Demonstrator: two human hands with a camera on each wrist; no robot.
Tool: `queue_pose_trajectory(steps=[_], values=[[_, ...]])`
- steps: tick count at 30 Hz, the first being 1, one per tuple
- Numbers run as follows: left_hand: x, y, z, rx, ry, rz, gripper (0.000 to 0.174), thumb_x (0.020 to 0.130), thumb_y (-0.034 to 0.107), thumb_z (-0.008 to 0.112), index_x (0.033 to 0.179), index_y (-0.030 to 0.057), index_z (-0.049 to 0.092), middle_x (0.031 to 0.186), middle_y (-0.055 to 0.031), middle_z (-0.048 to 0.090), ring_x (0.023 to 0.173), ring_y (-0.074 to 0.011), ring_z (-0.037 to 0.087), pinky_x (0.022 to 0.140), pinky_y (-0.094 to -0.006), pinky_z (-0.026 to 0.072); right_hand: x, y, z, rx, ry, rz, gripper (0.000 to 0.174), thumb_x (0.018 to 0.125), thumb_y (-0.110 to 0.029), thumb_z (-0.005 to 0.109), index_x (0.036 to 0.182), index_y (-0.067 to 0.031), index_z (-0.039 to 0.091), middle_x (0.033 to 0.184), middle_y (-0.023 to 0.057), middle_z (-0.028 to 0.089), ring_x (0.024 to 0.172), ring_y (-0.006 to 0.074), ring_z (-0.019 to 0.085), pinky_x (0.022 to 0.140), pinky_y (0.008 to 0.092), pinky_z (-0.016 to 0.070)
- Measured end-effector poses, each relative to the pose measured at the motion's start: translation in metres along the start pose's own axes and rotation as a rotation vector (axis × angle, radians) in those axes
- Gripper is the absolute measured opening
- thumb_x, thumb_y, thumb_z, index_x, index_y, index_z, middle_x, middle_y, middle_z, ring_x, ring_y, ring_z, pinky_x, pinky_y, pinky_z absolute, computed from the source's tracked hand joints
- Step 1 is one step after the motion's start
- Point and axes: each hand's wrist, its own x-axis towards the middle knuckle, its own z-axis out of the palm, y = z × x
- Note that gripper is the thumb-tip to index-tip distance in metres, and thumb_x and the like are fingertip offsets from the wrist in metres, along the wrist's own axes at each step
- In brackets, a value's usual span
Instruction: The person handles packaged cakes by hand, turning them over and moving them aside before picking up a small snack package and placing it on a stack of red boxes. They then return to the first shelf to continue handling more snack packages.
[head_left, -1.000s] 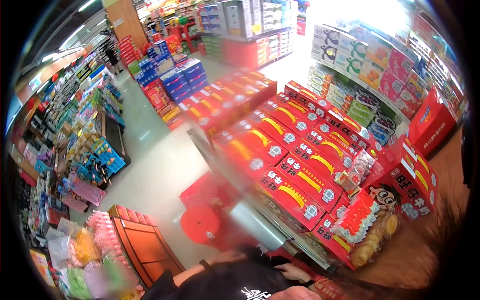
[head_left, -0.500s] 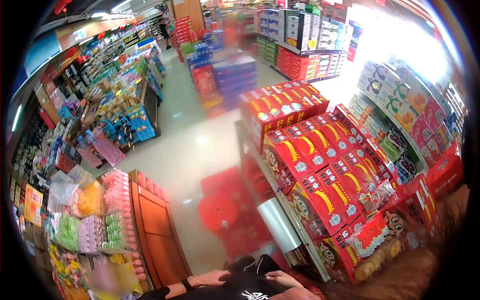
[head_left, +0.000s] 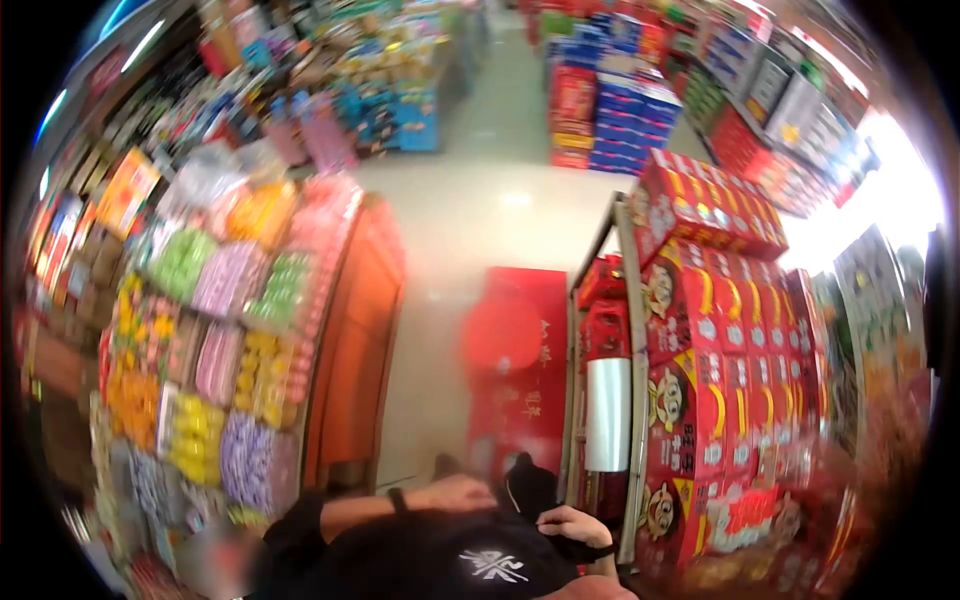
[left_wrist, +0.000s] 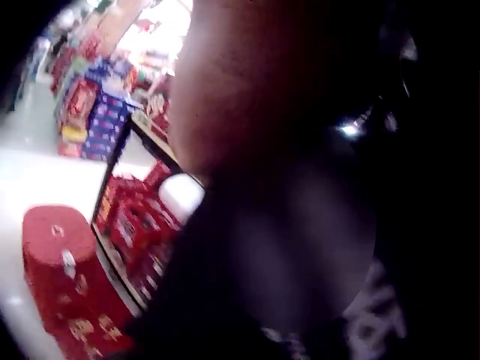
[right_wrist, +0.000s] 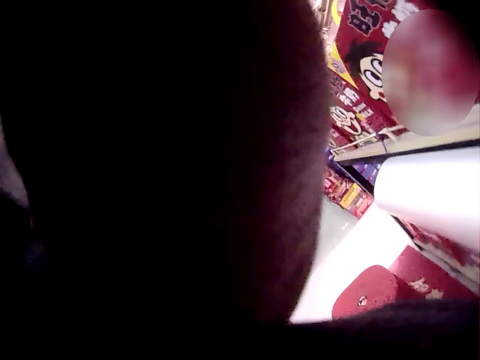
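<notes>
At the waist, over the front of a black shirt, my left hand lies with relaxed fingers, a dark band on its wrist. My right hand hangs near the shirt's lower edge, fingers loosely bent, with nothing visible in it. A dark pointed shape with a white cord shows between the two hands. In the left wrist view a close, blurred part of the hand fills the upper middle. The right wrist view is mostly covered by a dark shape.
A shelf rack on the right carries stacked red milk cartons; a white roll hangs on its side. A red stool stands on a red mat ahead. On the left, packaged goods fill a display with an orange-brown side panel.
The head view has turned right and tilted down, so the rack and stool now stand nearly straight ahead. Both hands stay at the waist.
</notes>
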Motion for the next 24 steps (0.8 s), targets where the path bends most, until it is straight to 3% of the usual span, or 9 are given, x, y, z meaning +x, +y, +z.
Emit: queue_pose_trajectory(steps=[2,4,5,10,11,14,15,20,24], values=[[0.010,-0.008,0.028,-0.098,0.005,0.154,0.039,0.098,0.036,0.060,0.080,0.0016,0.059,0.066,-0.0150,0.055,0.058,-0.0220,0.053,0.057,-0.0381,0.0419,-0.003,-0.010,-0.017,-0.126,-0.046,0.036,0.020,0.093,-0.014,0.064,0.101,0.0035,0.067,0.089,0.0026,0.069,0.088,0.0109,0.057,0.083,0.0265,0.0462],[-0.006,-0.010,0.039,-0.260,0.058,0.020,0.041,0.098,0.036,0.059,0.076,0.0014,0.056,0.063,-0.0158,0.052,0.056,-0.0239,0.052,0.056,-0.0396,0.0409,0.000,0.005,-0.035,-0.195,-0.005,0.062,0.019,0.092,-0.013,0.065,0.100,0.0036,0.069,0.087,0.0029,0.070,0.086,0.0117,0.060,0.082,0.0270,0.0473],[-0.022,-0.006,0.039,-0.170,0.049,-0.053,0.042,0.097,0.040,0.058,0.087,-0.0005,0.062,0.078,-0.0187,0.062,0.068,-0.0292,0.059,0.066,-0.0423,0.0477,0.015,-0.008,-0.042,-0.321,-0.058,0.001,0.018,0.090,-0.012,0.067,0.100,0.0021,0.070,0.089,0.0067,0.072,0.086,0.0150,0.064,0.081,0.0288,0.0498],[-0.089,0.004,0.088,0.133,0.752,-0.255,0.040,0.089,0.040,0.064,0.097,0.0004,0.060,0.099,-0.0187,0.062,0.090,-0.0334,0.058,0.077,-0.0442,0.0463,0.097,-0.064,-0.017,-0.509,-0.218,-0.068,0.016,0.085,-0.010,0.071,0.098,-0.0010,0.072,0.091,0.0116,0.072,0.082,0.0180,0.066,0.075,0.0302,0.0518],[-0.097,0.015,0.092,0.042,0.710,-0.314,0.032,0.092,0.031,0.062,0.101,0.0006,0.058,0.105,-0.0181,0.060,0.095,-0.0347,0.057,0.082,-0.0457,0.0451,0.110,-0.068,-0.009,-0.523,-0.268,-0.077,0.015,0.084,-0.010,0.071,0.097,-0.0011,0.072,0.090,0.0115,0.071,0.081,0.0177,0.066,0.074,0.0301,0.0517],[-0.112,-0.003,0.136,-0.210,0.343,-0.215,0.041,0.093,0.031,0.065,0.117,0.0000,0.052,0.110,-0.0166,0.057,0.103,-0.0356,0.056,0.089,-0.0400,0.0455,0.133,-0.051,0.006,-0.600,-0.335,-0.157,0.013,0.083,-0.009,0.071,0.093,-0.0017,0.071,0.084,0.0099,0.070,0.077,0.0169,0.065,0.072,0.0297,0.0514],[-0.117,-0.006,0.149,-0.084,0.504,-0.144,0.031,0.096,0.024,0.061,0.117,0.0015,0.055,0.107,-0.0159,0.058,0.103,-0.0347,0.058,0.088,-0.0417,0.0472,0.138,-0.045,0.007,-0.644,-0.329,-0.162,0.012,0.083,-0.009,0.071,0.093,-0.0019,0.071,0.083,0.0095,0.070,0.077,0.0167,0.065,0.072,0.0295,0.0513],[-0.123,-0.007,0.156,-0.125,0.552,-0.245,0.023,0.098,0.025,0.056,0.102,0.0026,0.059,0.100,-0.0162,0.059,0.095,-0.0355,0.059,0.080,-0.0438,0.0497,0.146,-0.013,-0.010,-0.708,-0.089,0.022,0.012,0.081,-0.008,0.071,0.092,-0.0028,0.071,0.077,0.0108,0.069,0.072,0.0179,0.065,0.069,0.0316,0.0510],[-0.134,-0.041,0.173,0.026,0.762,-0.131,0.030,0.099,0.029,0.053,0.087,0.0022,0.060,0.086,-0.0170,0.060,0.082,-0.0378,0.058,0.073,-0.0456,0.0482,0.185,0.004,0.000,-0.906,0.007,-0.257,0.010,0.079,-0.006,0.071,0.089,-0.0022,0.070,0.074,0.0083,0.064,0.075,0.0189,0.063,0.070,0.0313,0.0493]])
